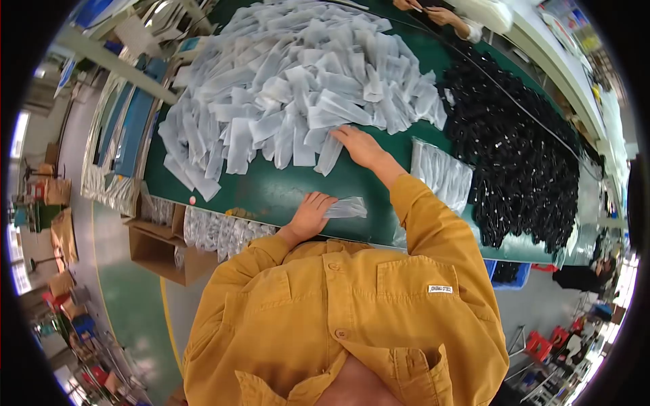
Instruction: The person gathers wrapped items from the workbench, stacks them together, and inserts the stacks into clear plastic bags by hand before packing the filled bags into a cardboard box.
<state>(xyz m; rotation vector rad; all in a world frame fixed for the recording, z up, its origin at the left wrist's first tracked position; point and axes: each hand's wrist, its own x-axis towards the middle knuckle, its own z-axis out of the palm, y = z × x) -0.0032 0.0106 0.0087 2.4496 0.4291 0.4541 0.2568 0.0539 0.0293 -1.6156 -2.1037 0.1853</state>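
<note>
Near the front edge of the table, my left hand (pixel 313 214) is closed on one end of a clear, narrow plastic bag (pixel 349 208), whose other end lies out to the right. My right hand (pixel 360 146) reaches to the front of a large heap of frosted plastic bags (pixel 291 81). Its fingers are closed on the upper end of a single narrow bag (pixel 328 158) at the heap's edge. What the bags contain, if anything, does not show.
A pile of black cable-like items (pixel 521 149) covers the right of the green table (pixel 271 193). Between it and the heap lies a stack of filled clear bags (pixel 441 172). Cardboard boxes (pixel 159 250) stand below at left. Another person's hands (pixel 433 12) work at the far side.
</note>
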